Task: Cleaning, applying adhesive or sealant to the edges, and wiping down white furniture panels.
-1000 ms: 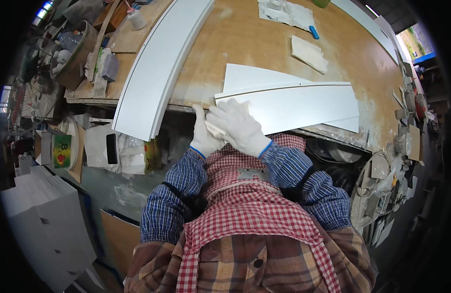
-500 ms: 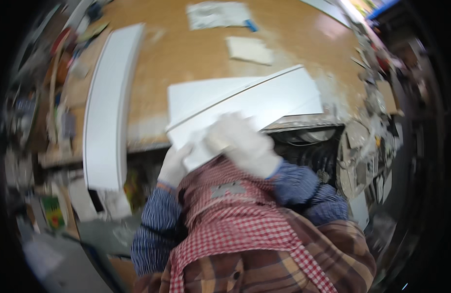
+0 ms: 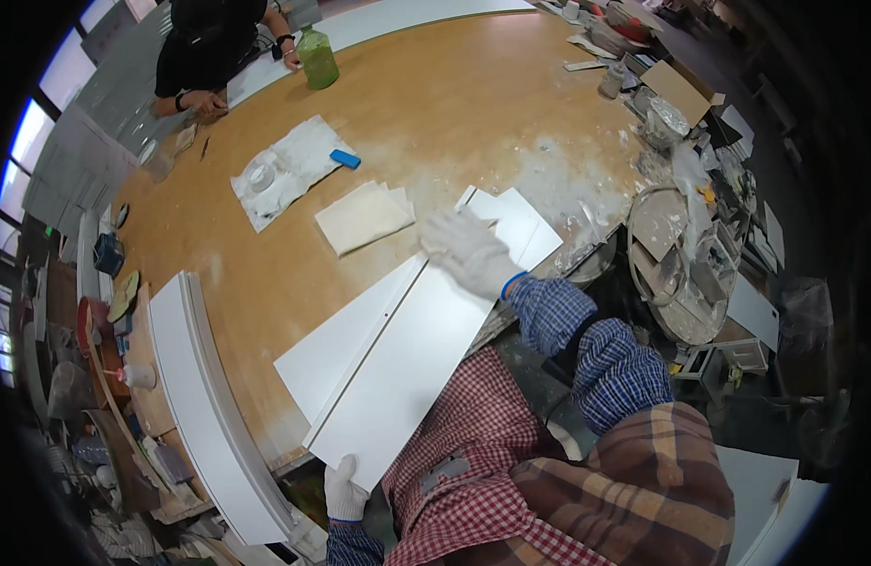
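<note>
A long white panel [image 3: 407,354] with a groove along one edge lies slantwise across the table's front edge. Beneath it, a second white panel [image 3: 336,335] sticks out on the left and, it seems, at the far right end. My left hand [image 3: 345,492], in a white knit glove, grips the upper panel's near corner, thumb on top. Over the panel's far end lies my right hand [image 3: 468,253], gloved too; its fingers are smeared by motion, and anything under the palm is hidden. Folded cream sheets [image 3: 364,219] lie just beyond the panels.
Another long white panel [image 3: 204,406] rests on the left edge. A white cloth [image 3: 289,179] holds a small jar [image 3: 261,177] and blue block [image 3: 345,158]. At the far side are a green bottle [image 3: 317,58] and a person's hands [image 3: 204,102]. A cluttered round tub [image 3: 657,222] stands right.
My view has swung, and the panels now slant more steeply. My right hand has moved from near the panel's close end to its far end. The left hand still grips the near corner.
</note>
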Demonstrator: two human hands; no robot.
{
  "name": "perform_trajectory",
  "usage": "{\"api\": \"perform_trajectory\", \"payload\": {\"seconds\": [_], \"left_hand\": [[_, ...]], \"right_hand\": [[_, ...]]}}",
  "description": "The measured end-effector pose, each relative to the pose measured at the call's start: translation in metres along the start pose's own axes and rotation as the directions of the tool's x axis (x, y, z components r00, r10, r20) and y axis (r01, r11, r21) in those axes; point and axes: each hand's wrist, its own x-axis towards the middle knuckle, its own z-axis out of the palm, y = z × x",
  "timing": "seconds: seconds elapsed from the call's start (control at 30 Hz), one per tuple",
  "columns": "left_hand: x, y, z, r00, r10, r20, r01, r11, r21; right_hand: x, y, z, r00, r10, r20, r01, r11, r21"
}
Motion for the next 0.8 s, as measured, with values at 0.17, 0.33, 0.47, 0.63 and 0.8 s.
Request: {"api": "perform_trajectory", "payload": {"seconds": [0.17, 0.33, 0.47, 0.63, 0.8], "left_hand": [[0.002, -0.001, -0.006, 0.997, 0.002, -0.076, -0.001, 1.0, 0.005], [0.005, 0.004, 0.008, 0.972, -0.081, -0.219, 0.104, 0.99, 0.095], [0.001, 0.006, 0.027, 0.949, -0.061, -0.31, 0.111, 0.983, 0.147], [0.013, -0.004, -0.008, 0.951, -0.01, -0.31, 0.076, 0.976, 0.203], [0.011, -0.004, -0.013, 0.951, 0.026, -0.307, 0.047, 0.973, 0.227]], "right_hand": [[0.022, 0.057, -0.012, 0.979, 0.188, -0.083, -0.192, 0.98, -0.053], [0.021, -0.062, -0.012, 0.946, 0.082, 0.314, -0.089, 0.996, 0.01], [-0.025, -0.14, -0.008, 0.965, -0.261, 0.024, 0.243, 0.926, 0.29], [-0.027, -0.019, -0.034, 0.998, -0.044, -0.035, 0.046, 0.998, 0.052], [-0.021, 0.067, -0.038, 0.942, 0.092, -0.322, -0.127, 0.988, -0.089]]}}
